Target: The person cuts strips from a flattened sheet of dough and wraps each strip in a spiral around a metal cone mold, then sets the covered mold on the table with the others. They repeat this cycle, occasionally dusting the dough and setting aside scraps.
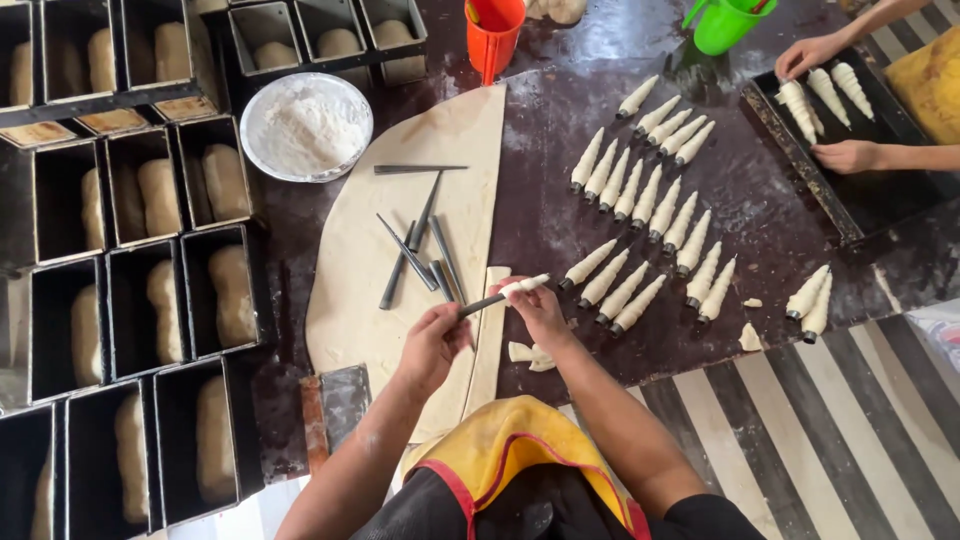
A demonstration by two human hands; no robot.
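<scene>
My left hand (432,343) grips the bare wide end of a dark metal cone mould (480,303). My right hand (537,308) holds a strip of white dough (524,287) wrapped around the mould's narrow end. Just below my hands lies a cut dough strip (490,350) beside a large rolled dough sheet (400,240). Several bare metal cones (420,245) lie on that sheet. Rows of dough-wrapped cones (650,200) cover the dark table to the right.
Black loaf tins with dough (150,290) fill the left side. A bowl of flour (306,125) stands at the back, with an orange cup (494,35) and a green cup (728,22). Another person's hands (845,155) place cones in a dark tray (880,190). A scraper (345,400) lies near me.
</scene>
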